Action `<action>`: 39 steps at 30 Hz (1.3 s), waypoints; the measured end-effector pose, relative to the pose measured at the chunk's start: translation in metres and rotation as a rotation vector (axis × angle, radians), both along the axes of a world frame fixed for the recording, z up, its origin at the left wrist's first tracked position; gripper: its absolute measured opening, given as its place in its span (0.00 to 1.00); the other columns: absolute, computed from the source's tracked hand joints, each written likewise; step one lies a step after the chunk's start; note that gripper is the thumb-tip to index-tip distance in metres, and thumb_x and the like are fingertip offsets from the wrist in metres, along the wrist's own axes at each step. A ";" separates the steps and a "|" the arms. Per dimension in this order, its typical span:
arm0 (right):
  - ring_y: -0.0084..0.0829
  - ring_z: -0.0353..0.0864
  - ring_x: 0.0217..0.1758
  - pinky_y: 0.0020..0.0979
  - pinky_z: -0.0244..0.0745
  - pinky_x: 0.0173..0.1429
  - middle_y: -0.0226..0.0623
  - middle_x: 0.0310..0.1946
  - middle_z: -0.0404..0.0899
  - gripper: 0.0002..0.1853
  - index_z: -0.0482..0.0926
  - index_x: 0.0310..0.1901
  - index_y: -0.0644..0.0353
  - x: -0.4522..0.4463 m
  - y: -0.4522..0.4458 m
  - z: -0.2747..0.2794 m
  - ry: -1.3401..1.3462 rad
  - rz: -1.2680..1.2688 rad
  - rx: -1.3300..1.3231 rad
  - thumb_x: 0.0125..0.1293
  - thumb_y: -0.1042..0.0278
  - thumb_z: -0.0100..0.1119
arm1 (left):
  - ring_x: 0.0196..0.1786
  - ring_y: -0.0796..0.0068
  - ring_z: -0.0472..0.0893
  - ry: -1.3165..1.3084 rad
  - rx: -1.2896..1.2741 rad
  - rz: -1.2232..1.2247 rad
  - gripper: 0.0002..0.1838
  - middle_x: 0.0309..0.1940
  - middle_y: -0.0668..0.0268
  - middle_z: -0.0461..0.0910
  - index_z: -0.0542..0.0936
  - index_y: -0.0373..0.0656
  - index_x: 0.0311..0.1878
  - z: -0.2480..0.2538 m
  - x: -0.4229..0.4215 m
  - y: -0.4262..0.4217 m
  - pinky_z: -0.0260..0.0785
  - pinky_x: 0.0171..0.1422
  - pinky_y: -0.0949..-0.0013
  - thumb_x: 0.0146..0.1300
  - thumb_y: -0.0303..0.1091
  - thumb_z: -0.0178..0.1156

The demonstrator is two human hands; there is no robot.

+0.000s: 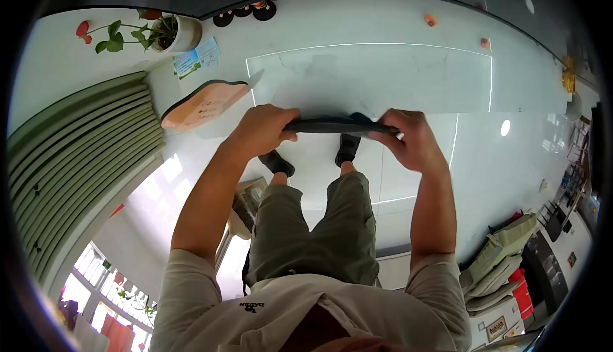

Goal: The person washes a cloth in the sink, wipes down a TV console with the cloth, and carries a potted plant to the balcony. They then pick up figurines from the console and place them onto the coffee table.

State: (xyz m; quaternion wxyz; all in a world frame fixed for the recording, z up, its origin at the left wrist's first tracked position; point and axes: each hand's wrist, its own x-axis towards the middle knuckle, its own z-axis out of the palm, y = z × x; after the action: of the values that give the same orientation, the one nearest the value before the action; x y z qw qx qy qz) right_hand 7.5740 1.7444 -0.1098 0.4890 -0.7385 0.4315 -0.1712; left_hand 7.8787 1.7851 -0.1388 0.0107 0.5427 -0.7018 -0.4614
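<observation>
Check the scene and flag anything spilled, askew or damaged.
Two small orange bits lie loose on the pale surface, too small to identify, so they look stray. The tan panel sits at a slant with a wavy edge, though the lens may add to that. No spill or clear damage shows.

Thin black flat item [335, 126]: seen near edge-on, full outline can't be read. Long axis runs left-right, close to level across the view, slight bow. Pinched at both ends, middle unsupported.
</observation>
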 end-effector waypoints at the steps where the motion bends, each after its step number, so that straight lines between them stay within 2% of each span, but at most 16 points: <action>1: 0.39 0.71 0.21 0.33 0.65 0.26 0.41 0.21 0.75 0.10 0.75 0.30 0.64 -0.008 0.006 0.006 0.003 -0.031 -0.047 0.55 0.76 0.71 | 0.33 0.52 0.79 -0.023 0.000 0.010 0.11 0.25 0.58 0.80 0.79 0.43 0.38 -0.005 0.008 0.006 0.67 0.38 0.56 0.55 0.36 0.68; 4: 0.30 0.70 0.20 0.30 0.63 0.25 0.38 0.20 0.75 0.10 0.75 0.29 0.65 -0.026 0.011 0.031 0.086 -0.213 -0.033 0.56 0.77 0.71 | 0.30 0.58 0.80 0.001 0.009 0.144 0.07 0.25 0.60 0.81 0.83 0.43 0.38 0.016 0.016 0.010 0.70 0.36 0.62 0.57 0.31 0.67; 6: 0.30 0.75 0.23 0.28 0.68 0.28 0.39 0.24 0.79 0.09 0.77 0.31 0.66 -0.032 0.012 0.047 0.087 -0.258 -0.083 0.56 0.79 0.70 | 0.28 0.63 0.80 0.113 0.016 0.274 0.07 0.26 0.61 0.82 0.84 0.42 0.40 0.038 0.018 0.008 0.71 0.36 0.65 0.57 0.29 0.67; 7: 0.30 0.76 0.24 0.27 0.70 0.29 0.39 0.25 0.80 0.08 0.77 0.31 0.66 -0.034 0.012 0.055 0.060 -0.292 -0.120 0.55 0.79 0.70 | 0.27 0.69 0.80 0.128 -0.118 0.255 0.08 0.27 0.62 0.84 0.84 0.37 0.38 0.056 0.016 0.005 0.72 0.36 0.68 0.54 0.23 0.66; 10: 0.35 0.82 0.30 0.28 0.78 0.36 0.46 0.30 0.82 0.08 0.75 0.33 0.70 -0.041 0.010 0.082 -0.067 -0.357 -0.355 0.53 0.87 0.64 | 0.27 0.66 0.80 0.272 -0.485 0.207 0.08 0.26 0.61 0.83 0.84 0.33 0.36 0.092 0.018 -0.001 0.72 0.36 0.68 0.51 0.22 0.64; 12: 0.41 0.82 0.30 0.34 0.79 0.35 0.54 0.29 0.81 0.07 0.71 0.33 0.73 -0.048 0.011 0.099 -0.160 -0.295 -0.549 0.52 0.90 0.57 | 0.28 0.62 0.80 0.290 -0.738 0.170 0.15 0.26 0.61 0.83 0.85 0.36 0.35 0.123 0.015 -0.004 0.69 0.33 0.64 0.40 0.18 0.60; 15: 0.49 0.82 0.28 0.43 0.79 0.29 0.62 0.26 0.77 0.09 0.65 0.28 0.73 -0.048 0.026 0.113 -0.365 -0.280 -0.672 0.54 0.78 0.55 | 0.26 0.72 0.78 0.267 -0.940 0.119 0.12 0.27 0.66 0.82 0.86 0.42 0.33 0.156 0.010 0.012 0.62 0.32 0.69 0.40 0.26 0.67; 17: 0.47 0.83 0.28 0.38 0.77 0.27 0.58 0.26 0.79 0.12 0.66 0.25 0.70 -0.050 0.042 0.113 -0.369 -0.259 -0.641 0.55 0.70 0.56 | 0.25 0.75 0.76 0.234 -0.995 0.073 0.10 0.25 0.69 0.81 0.86 0.44 0.31 0.164 0.009 0.028 0.59 0.32 0.71 0.41 0.30 0.71; 19: 0.44 0.84 0.30 0.34 0.76 0.30 0.51 0.29 0.82 0.11 0.69 0.23 0.67 -0.057 0.058 0.105 -0.208 -0.202 -0.600 0.54 0.69 0.58 | 0.23 0.77 0.75 0.214 -0.962 0.028 0.11 0.23 0.71 0.80 0.86 0.45 0.30 0.153 0.008 0.045 0.58 0.32 0.72 0.38 0.31 0.70; 22: 0.45 0.84 0.37 0.38 0.77 0.39 0.44 0.32 0.83 0.07 0.74 0.27 0.66 -0.069 0.078 0.070 -0.065 -0.098 -0.287 0.47 0.79 0.64 | 0.28 0.74 0.77 0.170 -0.739 -0.022 0.15 0.26 0.72 0.79 0.85 0.46 0.31 0.108 0.007 0.072 0.65 0.36 0.70 0.32 0.30 0.66; 24: 0.46 0.82 0.38 0.37 0.77 0.41 0.42 0.33 0.83 0.08 0.75 0.29 0.64 -0.066 0.089 0.030 0.050 -0.071 -0.089 0.49 0.79 0.66 | 0.32 0.73 0.78 0.102 -0.593 -0.065 0.16 0.28 0.72 0.79 0.84 0.46 0.32 0.067 0.010 0.085 0.68 0.40 0.69 0.32 0.31 0.66; 25: 0.46 0.81 0.38 0.38 0.76 0.41 0.41 0.33 0.82 0.08 0.75 0.30 0.64 -0.060 0.095 0.012 0.092 -0.061 -0.040 0.51 0.79 0.67 | 0.32 0.68 0.78 0.125 -0.518 -0.063 0.16 0.28 0.70 0.78 0.85 0.44 0.34 0.042 0.014 0.094 0.67 0.39 0.63 0.34 0.28 0.67; 28: 0.46 0.79 0.35 0.40 0.74 0.39 0.43 0.31 0.81 0.07 0.77 0.33 0.65 -0.055 0.102 -0.039 0.154 -0.014 0.130 0.56 0.77 0.67 | 0.34 0.62 0.77 0.133 -0.297 0.015 0.11 0.28 0.67 0.80 0.85 0.45 0.34 0.010 0.019 0.108 0.67 0.44 0.62 0.43 0.28 0.69; 33: 0.46 0.77 0.28 0.36 0.72 0.35 0.45 0.27 0.80 0.05 0.77 0.35 0.65 -0.038 0.082 -0.064 0.120 -0.174 0.153 0.62 0.75 0.64 | 0.36 0.60 0.79 0.031 -0.225 0.156 0.09 0.29 0.64 0.81 0.84 0.42 0.35 -0.005 0.023 0.102 0.69 0.44 0.62 0.50 0.31 0.70; 38: 0.38 0.81 0.30 0.32 0.75 0.37 0.44 0.28 0.82 0.06 0.77 0.39 0.64 -0.018 0.045 -0.099 0.136 -0.428 0.214 0.65 0.73 0.62 | 0.32 0.55 0.78 0.049 -0.364 0.362 0.07 0.28 0.59 0.80 0.83 0.39 0.35 -0.012 0.015 0.061 0.68 0.39 0.61 0.56 0.30 0.68; 39: 0.41 0.82 0.31 0.34 0.76 0.39 0.45 0.29 0.83 0.07 0.77 0.40 0.63 -0.015 0.041 -0.121 0.161 -0.440 0.178 0.65 0.71 0.62 | 0.32 0.55 0.79 0.044 -0.366 0.401 0.07 0.28 0.58 0.81 0.83 0.38 0.36 -0.025 0.013 0.055 0.69 0.37 0.61 0.57 0.30 0.67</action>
State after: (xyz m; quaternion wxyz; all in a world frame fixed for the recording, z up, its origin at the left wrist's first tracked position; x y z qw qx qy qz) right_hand 7.5590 1.7853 -0.2308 0.4673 -0.5920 0.6328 -0.1753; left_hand 7.8913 1.8396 -0.1641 0.2149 0.6499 -0.6514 -0.3273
